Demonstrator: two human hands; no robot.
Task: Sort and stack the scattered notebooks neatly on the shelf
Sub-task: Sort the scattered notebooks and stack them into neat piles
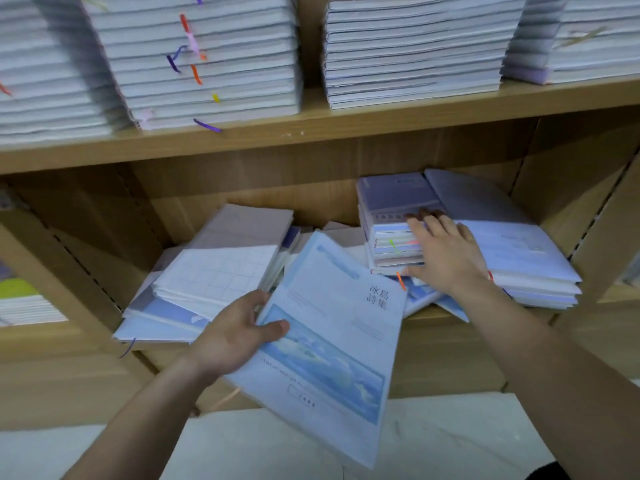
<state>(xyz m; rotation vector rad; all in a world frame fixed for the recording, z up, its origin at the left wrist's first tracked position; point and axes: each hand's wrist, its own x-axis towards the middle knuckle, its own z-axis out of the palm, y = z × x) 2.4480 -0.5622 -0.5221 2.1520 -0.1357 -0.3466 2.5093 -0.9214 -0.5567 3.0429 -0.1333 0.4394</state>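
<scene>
With its thumb pressed flat on the cover and its fingers curled underneath, the left hand (pixel 239 332) is clamped on the left edge of a pale blue notebook (pixel 325 341), and the forearm runs in from the lower left. That notebook tilts out over the front of the lower shelf (pixel 440 355), its printed cover facing up, a sky picture across the lower half.

Over on the other side, the right hand (pixel 446 258) reaches in with the arm stretched from the lower right. Its fingers (pixel 424 225) are spread and laid over the top and front edge of a small stack (pixel 391 237) of notebooks, the thumb low against the bottom of it; it's a loose spread hold, and whether it truly grips, I cannot tell. Coloured ribbon markers poke out of that stack.

Just right of it lies a wider pile (pixel 526 261) of blue notebooks. Left of the held notebook sits a slanted heap (pixel 214 271), a grid-patterned one on top. Up above, the upper shelf (pixel 311 133) carries tall, tidy stacks (pixel 207 64).
</scene>
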